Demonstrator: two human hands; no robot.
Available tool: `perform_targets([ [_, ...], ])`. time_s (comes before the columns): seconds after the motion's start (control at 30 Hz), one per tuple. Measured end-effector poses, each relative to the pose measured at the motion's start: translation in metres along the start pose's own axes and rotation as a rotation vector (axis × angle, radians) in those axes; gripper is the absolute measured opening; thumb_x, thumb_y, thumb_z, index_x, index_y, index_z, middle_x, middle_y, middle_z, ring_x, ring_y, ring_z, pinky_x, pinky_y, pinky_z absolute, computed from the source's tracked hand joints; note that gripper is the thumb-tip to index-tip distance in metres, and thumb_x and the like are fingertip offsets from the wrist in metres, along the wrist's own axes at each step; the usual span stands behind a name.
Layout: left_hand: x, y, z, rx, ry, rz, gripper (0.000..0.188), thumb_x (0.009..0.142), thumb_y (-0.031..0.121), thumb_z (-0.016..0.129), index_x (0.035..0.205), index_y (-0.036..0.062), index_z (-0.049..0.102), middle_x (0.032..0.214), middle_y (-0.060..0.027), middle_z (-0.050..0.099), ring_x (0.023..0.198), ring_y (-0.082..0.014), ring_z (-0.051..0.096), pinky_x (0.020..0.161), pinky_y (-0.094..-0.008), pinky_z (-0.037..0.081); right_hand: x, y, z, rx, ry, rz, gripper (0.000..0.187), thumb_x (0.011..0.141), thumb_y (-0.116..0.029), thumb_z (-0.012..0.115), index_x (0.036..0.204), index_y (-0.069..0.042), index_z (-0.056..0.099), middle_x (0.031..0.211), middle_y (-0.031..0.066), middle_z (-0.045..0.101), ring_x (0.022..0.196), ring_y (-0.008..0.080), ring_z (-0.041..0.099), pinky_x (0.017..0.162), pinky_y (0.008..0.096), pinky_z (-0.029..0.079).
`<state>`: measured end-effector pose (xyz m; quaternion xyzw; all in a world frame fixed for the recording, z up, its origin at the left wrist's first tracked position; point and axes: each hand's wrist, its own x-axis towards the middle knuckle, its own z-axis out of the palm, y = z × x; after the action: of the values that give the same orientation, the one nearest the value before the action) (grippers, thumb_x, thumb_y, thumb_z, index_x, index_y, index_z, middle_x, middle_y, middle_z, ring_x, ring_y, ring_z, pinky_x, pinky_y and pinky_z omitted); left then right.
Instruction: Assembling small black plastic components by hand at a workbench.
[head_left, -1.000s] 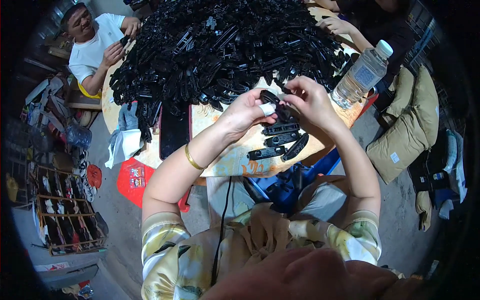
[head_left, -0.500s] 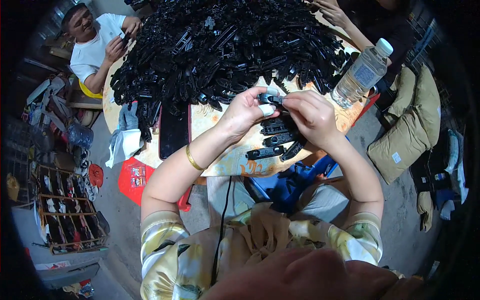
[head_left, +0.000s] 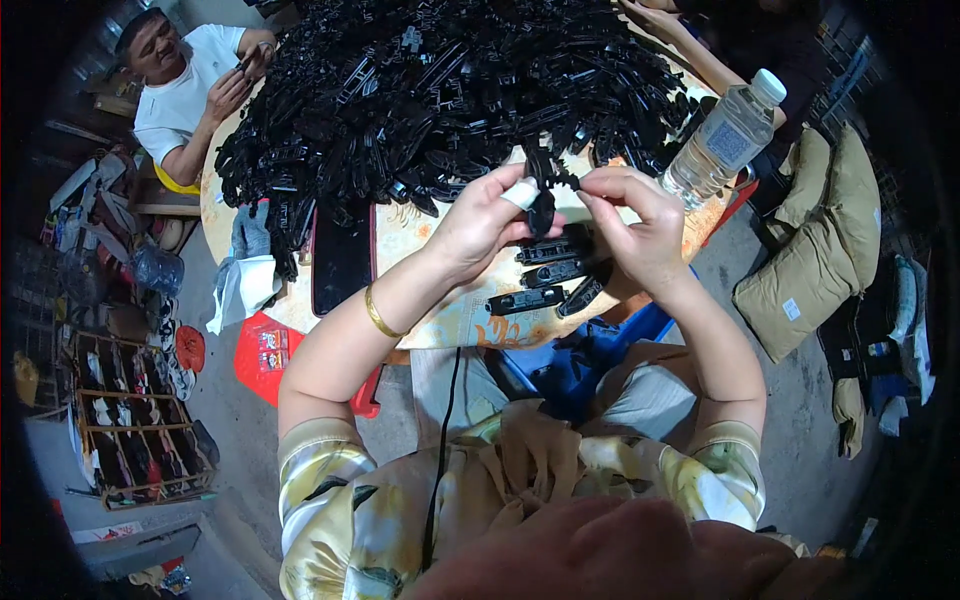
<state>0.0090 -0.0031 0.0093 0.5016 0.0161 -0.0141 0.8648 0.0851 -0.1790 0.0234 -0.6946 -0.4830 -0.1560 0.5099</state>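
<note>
Phone [head_left: 342,262]: on the table [head_left: 425,328], left of the left hand
Heap of black parts [head_left: 440,100]: beyond both hands
Left hand [head_left: 480,225]: closed, thumb and fingers around the long black part
Long black part [head_left: 541,205]: in the left fingers; half a second ago it lay more across, now it points toward the heap
Spare parts [head_left: 526,300]: just below the hands, on the table
Small black piece [head_left: 566,182]: between the hands, beside the long part; if joined, I cannot tell
Right hand [head_left: 640,215]: thumb and forefinger nearly closed, pinching the small piece
Meaning: the turn seems to offer the long part's side to the right fingers
Bottle [head_left: 728,140]: beyond the right hand, to its right
</note>
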Motion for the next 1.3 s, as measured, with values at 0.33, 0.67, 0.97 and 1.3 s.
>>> perform_targets([
  [0.33,0.0,0.0,-0.014,0.099,-0.084,-0.159,0.024,0.096,0.016,0.045,0.111,-0.0018,0.049,0.078,-0.0114,0.062,0.059,-0.0171,0.063,0.047,-0.0221,0.051,0.001,0.005,0.0,-0.255,-0.154,-0.489,0.023,0.066,-0.004,0.066,0.089,-0.005,0.066,0.089,0.0088,0.067,0.084,0.0289,0.062,0.071,0.0352,0.053],
  [0.67,-0.005,0.01,-0.008,0.263,-0.107,-0.163,0.032,0.089,0.007,0.056,0.117,-0.0067,0.05,0.099,-0.013,0.063,0.084,-0.0178,0.066,0.072,-0.0232,0.056,-0.002,0.005,-0.003,-0.44,-0.118,-0.613,0.028,0.062,-0.009,0.06,0.088,-0.003,0.065,0.09,0.0088,0.066,0.081,0.0268,0.063,0.066,0.0324,0.054],
  [0.97,-0.015,0.006,0.002,0.865,-0.037,0.2,0.033,0.081,0.005,0.061,0.113,-0.0036,0.057,0.094,-0.0061,0.065,0.077,-0.0075,0.059,0.068,-0.0224,0.049,-0.006,0.0,-0.004,0.063,-0.334,0.342,0.033,0.073,-0.009,0.073,0.102,0.002,0.063,0.092,0.014,0.065,0.076,0.0267,0.064,0.067,0.0323,0.052],
  [1.3,-0.007,0.008,-0.004,1.019,-0.001,0.235,0.035,0.082,0.007,0.06,0.116,-0.001,0.055,0.112,-0.0161,0.058,0.094,-0.0147,0.055,0.08,-0.0271,0.046,0.001,0.019,-0.015,0.013,-0.45,0.472,0.027,0.075,-0.012,0.074,0.097,0.002,0.066,0.085,0.009,0.067,0.073,0.0124,0.063,0.063,0.0248,0.05],
])
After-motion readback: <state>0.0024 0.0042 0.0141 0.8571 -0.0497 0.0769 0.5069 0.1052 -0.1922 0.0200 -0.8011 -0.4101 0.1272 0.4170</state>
